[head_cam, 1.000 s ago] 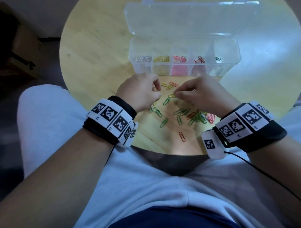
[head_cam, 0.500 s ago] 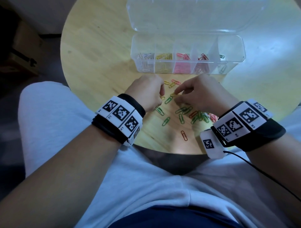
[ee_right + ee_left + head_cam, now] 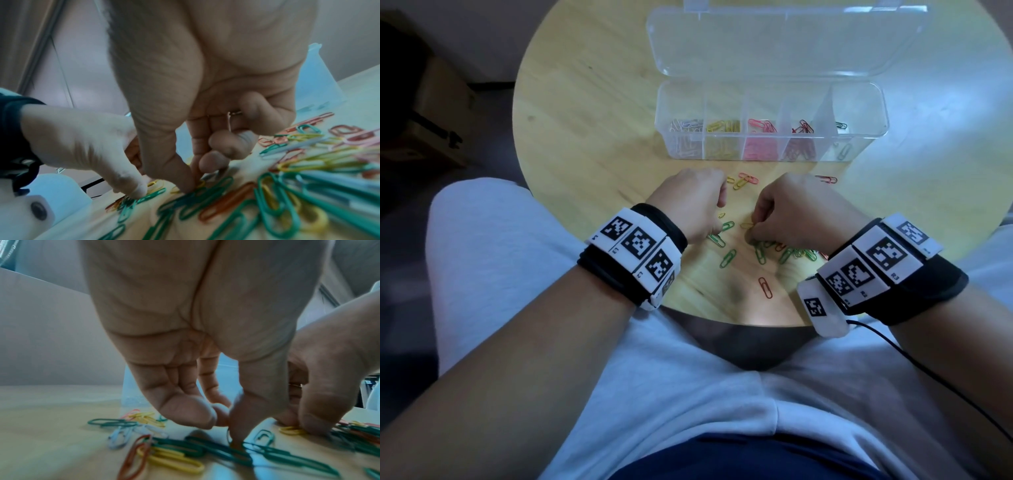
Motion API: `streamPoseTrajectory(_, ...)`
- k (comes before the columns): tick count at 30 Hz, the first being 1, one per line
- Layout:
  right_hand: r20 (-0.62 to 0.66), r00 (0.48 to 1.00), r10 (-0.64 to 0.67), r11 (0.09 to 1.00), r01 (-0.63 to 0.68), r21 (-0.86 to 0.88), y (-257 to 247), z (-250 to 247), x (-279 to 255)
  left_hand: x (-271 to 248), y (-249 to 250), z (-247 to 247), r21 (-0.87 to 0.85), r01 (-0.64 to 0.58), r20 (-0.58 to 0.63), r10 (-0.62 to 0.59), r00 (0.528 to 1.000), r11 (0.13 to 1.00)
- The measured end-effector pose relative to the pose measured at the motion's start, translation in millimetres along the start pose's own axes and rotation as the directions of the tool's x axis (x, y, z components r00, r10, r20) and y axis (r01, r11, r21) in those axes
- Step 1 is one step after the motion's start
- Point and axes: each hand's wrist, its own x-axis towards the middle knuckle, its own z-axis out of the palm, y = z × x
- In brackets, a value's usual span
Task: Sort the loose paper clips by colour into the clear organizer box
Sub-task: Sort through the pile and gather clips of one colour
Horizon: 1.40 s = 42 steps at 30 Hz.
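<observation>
Round wooden bench (image 3: 592, 113): right hand (image 3: 796, 212) pinching yellow clip (image 3: 747, 225); left hand (image 3: 690, 202) curled, grasp unclear; lift clear of green clips (image 3: 760, 255), drop into organizer box (image 3: 866, 102) yellow compartment

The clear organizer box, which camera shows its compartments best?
The head view. The clear organizer box lies open there, with all its compartments and the sorted clips visible from above. The left wrist view shows only a pale blurred patch of it behind the left hand; the right wrist view catches just a corner beyond the right hand.
</observation>
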Motion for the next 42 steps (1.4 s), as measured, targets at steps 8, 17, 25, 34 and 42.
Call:
streamPoseTrajectory(8,-0.013,1.0,0.007,0.999,-0.007,0.037,1,1,-4,0,-2,-5,-0.038,-0.009,-0.04,0.007,0.999,0.999)
streamPoseTrajectory(17,0.051,0.989,0.138,0.395,-0.102,0.913,7,-13,4,20,-2,-34,-0.417,-0.021,-0.04,0.005,0.999,0.909)
streamPoseTrajectory(25,-0.029,0.998,0.051,0.305,0.012,0.952,1,-20,10,24,-13,-34,-0.601,-0.052,-0.03,0.042,0.999,0.798)
streamPoseTrajectory(34,-0.063,0.998,-0.001,0.977,0.014,0.214,-6,-11,13,20,-7,-29,-0.142,-0.037,-0.023,0.034,0.999,0.989)
streamPoseTrajectory(42,-0.065,0.997,-0.041,0.997,0.045,0.058,3,-11,6,23,-6,-15,0.032,-0.036,-0.043,0.038,0.998,0.999)
